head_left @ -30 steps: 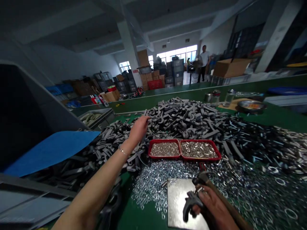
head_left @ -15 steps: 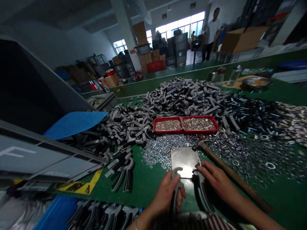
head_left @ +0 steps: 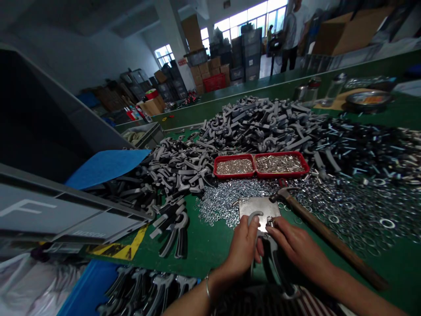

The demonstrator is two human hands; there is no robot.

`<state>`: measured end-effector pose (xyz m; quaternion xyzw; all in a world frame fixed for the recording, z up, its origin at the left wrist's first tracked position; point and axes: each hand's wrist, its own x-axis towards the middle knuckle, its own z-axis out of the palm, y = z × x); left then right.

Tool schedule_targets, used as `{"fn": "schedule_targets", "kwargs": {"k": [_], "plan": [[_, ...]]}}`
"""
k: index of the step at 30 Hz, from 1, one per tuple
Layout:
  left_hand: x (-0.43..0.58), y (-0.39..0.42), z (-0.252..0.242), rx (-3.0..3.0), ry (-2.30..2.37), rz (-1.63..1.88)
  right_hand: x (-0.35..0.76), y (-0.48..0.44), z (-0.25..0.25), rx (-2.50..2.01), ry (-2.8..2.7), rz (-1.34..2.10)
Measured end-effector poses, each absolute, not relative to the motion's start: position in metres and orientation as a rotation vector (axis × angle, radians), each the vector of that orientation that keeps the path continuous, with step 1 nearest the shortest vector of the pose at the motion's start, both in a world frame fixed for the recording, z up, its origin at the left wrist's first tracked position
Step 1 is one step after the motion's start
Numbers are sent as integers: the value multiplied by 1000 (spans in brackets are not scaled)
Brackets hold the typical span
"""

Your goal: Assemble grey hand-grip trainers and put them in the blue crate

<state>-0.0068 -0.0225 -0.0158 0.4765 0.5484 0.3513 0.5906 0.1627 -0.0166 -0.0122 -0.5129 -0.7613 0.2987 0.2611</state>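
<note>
My left hand (head_left: 242,245) is closed round a grey hooked handle part (head_left: 255,216), held over the near part of a square metal plate (head_left: 255,205). My right hand (head_left: 292,241) is closed, its thumb and fingertips at a small metal spring or coil (head_left: 270,222) beside the left hand. Below the fingers, a second grey and black handle (head_left: 279,267) slants down toward my body; the two handle parts appear to meet near the coil. A hammer (head_left: 322,228) with a wooden handle lies right of the plate.
Two red trays (head_left: 234,175) of small metal pieces stand beyond the plate. Behind them rises a pile of grey handles (head_left: 263,123). Washers (head_left: 220,206) lie around the plate. A grey crate (head_left: 66,215) stands left, above a blue bin (head_left: 82,287). A person (head_left: 292,39) stands at the back.
The two handle parts, apart before, have come together at the coil. My left hand has moved slightly right and up, and the camera view has shifted a little.
</note>
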Motion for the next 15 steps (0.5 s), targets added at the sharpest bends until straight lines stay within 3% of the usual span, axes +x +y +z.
{"fn": "schedule_targets", "kwargs": {"k": [8,15], "plan": [[6,-30,-14,1191,1355,783,161,-15,-5,-1264,-1979,768],[-4,-32,-19,1543,1510,793,164,-13,3,-1271,-1996,932]]}}
